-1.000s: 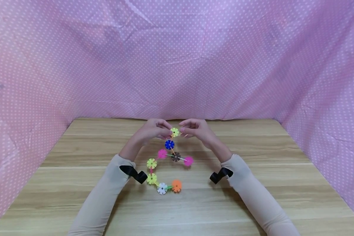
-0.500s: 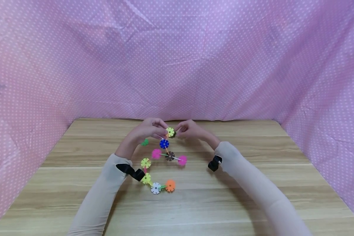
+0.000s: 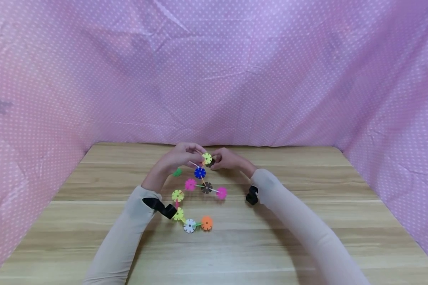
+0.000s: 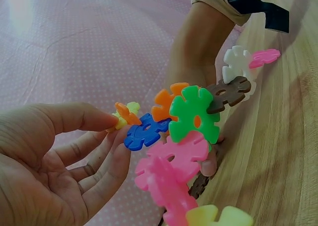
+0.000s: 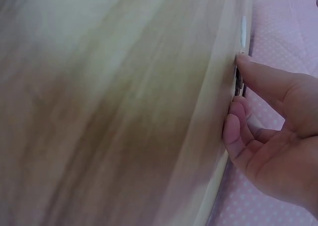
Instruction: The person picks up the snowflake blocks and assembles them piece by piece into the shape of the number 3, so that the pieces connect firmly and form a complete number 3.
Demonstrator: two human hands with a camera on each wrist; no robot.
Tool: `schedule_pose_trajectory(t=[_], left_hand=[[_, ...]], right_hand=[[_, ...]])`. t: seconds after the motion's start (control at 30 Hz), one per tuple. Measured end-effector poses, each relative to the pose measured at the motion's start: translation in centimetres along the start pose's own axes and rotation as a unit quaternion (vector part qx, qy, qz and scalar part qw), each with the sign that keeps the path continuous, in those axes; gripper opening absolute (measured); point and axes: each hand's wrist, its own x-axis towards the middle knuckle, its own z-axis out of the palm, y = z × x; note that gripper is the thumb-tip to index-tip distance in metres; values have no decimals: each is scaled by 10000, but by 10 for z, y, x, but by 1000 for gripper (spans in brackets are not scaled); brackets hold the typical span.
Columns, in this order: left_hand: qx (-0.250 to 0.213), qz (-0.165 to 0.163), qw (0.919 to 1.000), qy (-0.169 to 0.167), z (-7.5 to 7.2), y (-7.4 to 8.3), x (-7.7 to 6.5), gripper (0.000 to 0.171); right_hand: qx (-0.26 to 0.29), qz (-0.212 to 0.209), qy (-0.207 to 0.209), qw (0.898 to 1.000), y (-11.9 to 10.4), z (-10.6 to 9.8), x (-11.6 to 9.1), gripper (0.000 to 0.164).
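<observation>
Left grip: we see the left hand [image 3: 181, 156] pinching a yellow notched disc [image 3: 207, 158] at the far end of a chain of snowflake-shaped plastic pieces.
Right grip: the right hand [image 3: 231, 159] holds a loose brown disc [image 3: 211, 162] between thumb and fingertips, just beside the yellow one; we cannot tell whether they touch.
Below the fingers: a blue disc [image 3: 200, 173] follows, then a brown hub [image 3: 206, 187], its slots branching to a right pink disc [image 3: 221, 193] and a left pink disc [image 3: 190, 184].
Near curve: we trace two more yellow pieces [image 3: 177, 195], a white disc [image 3: 190, 226] and an orange end disc [image 3: 207, 223], smooth, round-holed, interlocked at right angles.
Under the left wrist: a green disc [image 3: 177, 172], partly hidden.
Arms: beige stretch sleeves [image 3: 117, 233] with black mounts [image 3: 251, 195].
Around us: a wood-grain tabletop [image 3: 235, 253] and creased pink polka-dot cloth [image 3: 214, 71].
</observation>
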Motion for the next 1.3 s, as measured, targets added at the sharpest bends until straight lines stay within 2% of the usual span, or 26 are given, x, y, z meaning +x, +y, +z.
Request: schedule_pose_trajectory(t=[0.17, 0.3, 0.5, 0.67, 0.83, 1.03, 1.3], left_hand=[[23, -37, 10000, 16, -1, 0, 0, 28], [37, -15, 10000, 28, -1, 1, 0, 28], [35, 0, 10000, 43, 0, 1, -1, 30], [20, 64, 10000, 9, 2, -1, 2, 31], [-7, 83, 10000, -8, 3, -4, 4, 30], [8, 117, 9999, -4, 4, -9, 8, 29], [16, 94, 9999, 42, 6, -10, 9, 29]], right_hand=[[-273, -47, 35, 9996, -2, 0, 0, 49], [-285, -146, 42, 9995, -1, -2, -3, 40], [33, -231, -3, 9997, 3, -6, -11, 24], [599, -157, 37, 9981, 4, -8, -21, 18], [1334, 35, 430, 9901, 1, -11, -33, 20], [1889, -44, 969, 9772, -7, -16, -45, 24], [2435, -198, 1256, 9615, -13, -16, -51, 19]])
